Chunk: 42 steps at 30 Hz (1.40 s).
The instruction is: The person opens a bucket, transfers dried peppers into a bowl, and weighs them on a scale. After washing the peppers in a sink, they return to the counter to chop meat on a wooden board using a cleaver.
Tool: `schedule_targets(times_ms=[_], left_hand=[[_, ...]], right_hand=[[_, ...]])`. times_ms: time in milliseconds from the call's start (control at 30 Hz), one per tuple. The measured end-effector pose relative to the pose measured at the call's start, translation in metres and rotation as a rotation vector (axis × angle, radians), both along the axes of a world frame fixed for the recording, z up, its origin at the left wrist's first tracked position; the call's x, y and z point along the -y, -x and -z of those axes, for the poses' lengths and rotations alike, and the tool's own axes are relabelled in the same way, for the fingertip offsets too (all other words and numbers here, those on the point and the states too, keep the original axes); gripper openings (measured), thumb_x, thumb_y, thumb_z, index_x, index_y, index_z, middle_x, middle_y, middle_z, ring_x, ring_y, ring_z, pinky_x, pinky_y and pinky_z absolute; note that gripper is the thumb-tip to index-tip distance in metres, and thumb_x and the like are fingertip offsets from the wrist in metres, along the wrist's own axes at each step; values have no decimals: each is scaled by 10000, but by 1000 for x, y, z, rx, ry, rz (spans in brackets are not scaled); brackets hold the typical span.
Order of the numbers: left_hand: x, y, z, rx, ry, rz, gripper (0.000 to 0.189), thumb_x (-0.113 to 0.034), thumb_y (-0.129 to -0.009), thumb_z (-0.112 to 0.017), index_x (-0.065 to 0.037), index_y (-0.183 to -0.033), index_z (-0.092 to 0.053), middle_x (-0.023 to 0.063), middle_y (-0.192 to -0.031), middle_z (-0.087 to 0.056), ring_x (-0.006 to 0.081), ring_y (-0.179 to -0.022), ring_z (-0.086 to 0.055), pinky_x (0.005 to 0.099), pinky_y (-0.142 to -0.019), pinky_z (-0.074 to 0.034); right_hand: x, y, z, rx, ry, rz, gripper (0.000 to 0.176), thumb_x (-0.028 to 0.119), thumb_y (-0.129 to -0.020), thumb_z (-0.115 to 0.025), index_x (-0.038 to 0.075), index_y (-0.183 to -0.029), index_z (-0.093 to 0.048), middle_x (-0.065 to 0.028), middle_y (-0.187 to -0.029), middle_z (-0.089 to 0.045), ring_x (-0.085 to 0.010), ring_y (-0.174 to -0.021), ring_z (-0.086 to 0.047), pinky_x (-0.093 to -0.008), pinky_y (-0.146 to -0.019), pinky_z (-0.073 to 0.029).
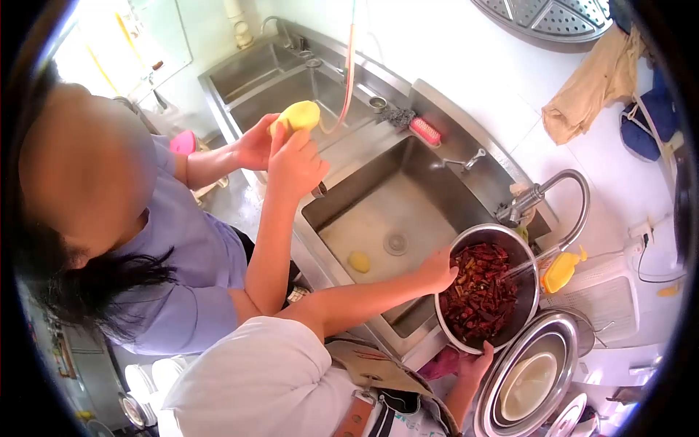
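A metal bowl (536, 291) full of red dried chilies (480, 291) tilts over the sink's right corner. Clear water runs into it from the curved faucet (582, 207). My left hand (438, 272) grips the rim on the left, its thumb side against the metal. Lower down, my right hand (475, 365) holds the near edge of the bowl, fingers partly hidden beneath it.
A co-worker in a purple shirt (196, 247) holds a peeled yellow potato (298, 116) over the counter. Another potato (359, 261) lies in the sink (393, 197). Nested metal bowls (488, 404), a yellow bottle (559, 272) and a pink brush (425, 132) are nearby.
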State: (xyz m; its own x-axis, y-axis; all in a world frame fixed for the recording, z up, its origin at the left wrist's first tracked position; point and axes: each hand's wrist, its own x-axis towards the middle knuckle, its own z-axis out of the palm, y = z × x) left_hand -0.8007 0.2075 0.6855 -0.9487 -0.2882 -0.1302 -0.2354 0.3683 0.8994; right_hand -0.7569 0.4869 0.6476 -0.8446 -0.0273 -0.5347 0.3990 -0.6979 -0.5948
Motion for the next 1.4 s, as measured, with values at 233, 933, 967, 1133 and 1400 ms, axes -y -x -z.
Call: schedule_targets(times_ms=[233,933,967,1133,1400], left_hand=[[-3,-9,41,-193,501,-42,100,-119,-697,-547,-29,-697,-589,155,-685,-583,335,-637,-562,462,-577,-445],[-4,-29,28,182,-781,-222,352,-124,-764,-579,12,-1083,-518,123,-879,-585,195,-685,-602,344,-536,-529],[-2,-31,22,241,-776,-199,338,-139,-775,-574,5,-1076,-520,122,-895,-586,202,-709,-616,366,-561,-547],[-5,-27,34,201,-528,-59,293,-105,-790,-521,33,-1048,-503,91,-840,-566,172,-697,-559,320,-582,-470],[-36,-33,23,116,-304,-138,229,-77,-797,-478,32,-995,-513,79,-815,-551,162,-680,-497,334,-623,-417]], right_hand=[[6,-11,-11,-22,58,-22,468,242,-878,-548,37,-1281,-429,-141,-1304,-473,-305,-1179,-464,-466,-1004,-392],[1,-11,-1,137,-210,94,327,195,-849,-527,5,-1115,-541,-126,-1097,-601,-291,-999,-581,-451,-845,-507],[-3,-11,8,136,-187,95,341,213,-855,-524,13,-1132,-538,-120,-1113,-598,-293,-1014,-572,-459,-871,-489],[-7,-4,22,56,-36,115,461,324,-888,-540,55,-1256,-469,-69,-1199,-567,-234,-1055,-560,-351,-844,-496],[3,-8,-1,169,-131,265,497,363,-848,-631,94,-1239,-484,-50,-1186,-556,-209,-1036,-555,-332,-839,-483]])
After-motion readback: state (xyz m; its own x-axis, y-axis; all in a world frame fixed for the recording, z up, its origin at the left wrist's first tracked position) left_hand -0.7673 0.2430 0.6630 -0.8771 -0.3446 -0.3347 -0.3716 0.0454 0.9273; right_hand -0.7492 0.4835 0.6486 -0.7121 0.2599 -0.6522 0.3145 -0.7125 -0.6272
